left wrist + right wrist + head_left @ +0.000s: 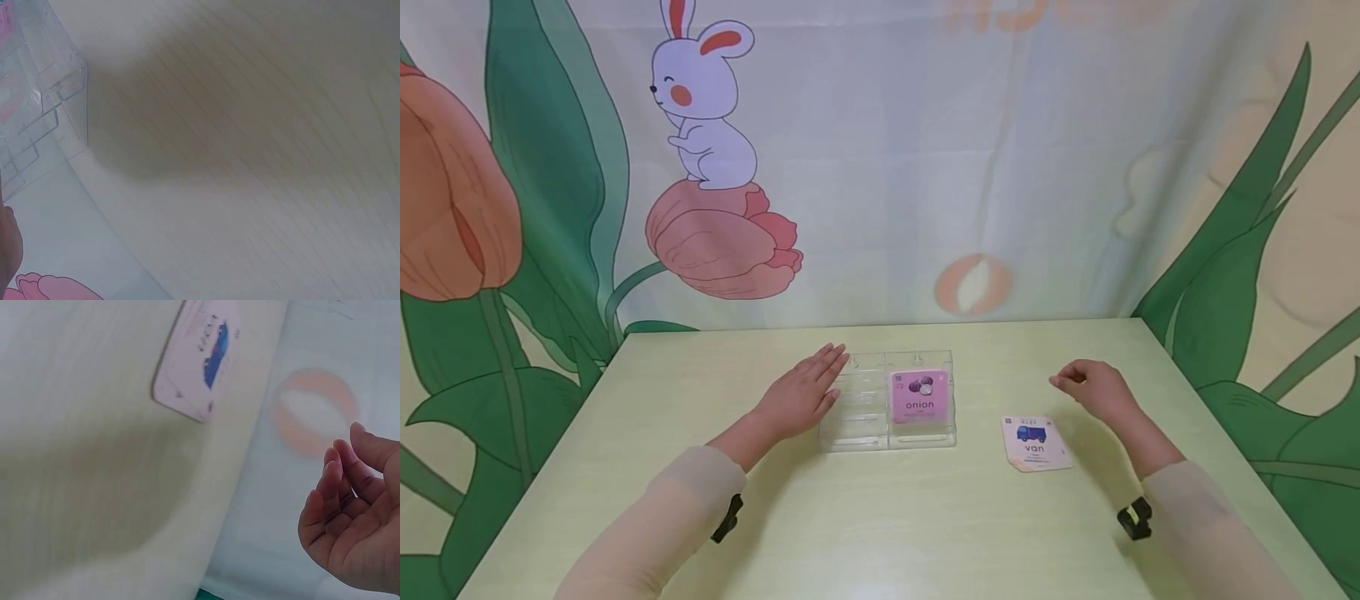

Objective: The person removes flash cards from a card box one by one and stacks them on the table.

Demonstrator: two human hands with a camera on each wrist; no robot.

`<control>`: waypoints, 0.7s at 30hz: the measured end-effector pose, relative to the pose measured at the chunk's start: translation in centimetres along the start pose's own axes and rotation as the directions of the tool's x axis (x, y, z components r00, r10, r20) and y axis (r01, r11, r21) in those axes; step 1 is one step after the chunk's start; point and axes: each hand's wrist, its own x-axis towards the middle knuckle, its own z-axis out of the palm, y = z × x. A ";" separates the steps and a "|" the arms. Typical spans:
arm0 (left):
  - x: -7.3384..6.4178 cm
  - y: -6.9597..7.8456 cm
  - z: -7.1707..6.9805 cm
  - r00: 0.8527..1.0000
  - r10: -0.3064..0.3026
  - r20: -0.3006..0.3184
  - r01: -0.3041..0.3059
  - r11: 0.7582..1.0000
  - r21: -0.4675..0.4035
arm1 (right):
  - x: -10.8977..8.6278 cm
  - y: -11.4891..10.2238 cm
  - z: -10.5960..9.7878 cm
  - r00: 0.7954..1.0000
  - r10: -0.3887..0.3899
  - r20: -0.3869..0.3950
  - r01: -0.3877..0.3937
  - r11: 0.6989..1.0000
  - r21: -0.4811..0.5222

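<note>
A clear plastic holder [859,432] with two columns of stepped slots lies at the middle of the table. Its right column carries a pink card printed "onion" [919,406]. My left hand [799,395], fingers straight, is at the holder's left side and overlaps its edge in the head view. To the right of the holder lies a small stack of cards [1036,447], topped by one printed "van" with a blue truck. Just beyond that stack, my right hand [1099,392] hangs above the table. Its fingers are loosely bent with nothing in them, as the right wrist view shows.
The pale wood-grain table [880,525] ends at a hanging curtain [880,208] printed with a rabbit, tulips and leaves. Dark wrist straps [1135,518] show below both sleeves.
</note>
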 end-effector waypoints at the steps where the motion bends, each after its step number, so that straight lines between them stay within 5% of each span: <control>1: 0.0 0.0 0.0 1.000 0.000 0.000 0.000 1.000 -0.002 | 0.0 -0.2 -0.1 1.000 -0.014 -0.009 0.014 1.000 0.001; 21: 0.0 0.3 -0.2 1.000 -0.018 0.017 0.018 1.000 0.004 | -2.2 -5.8 -1.3 0.980 -0.123 -0.158 0.132 0.990 0.044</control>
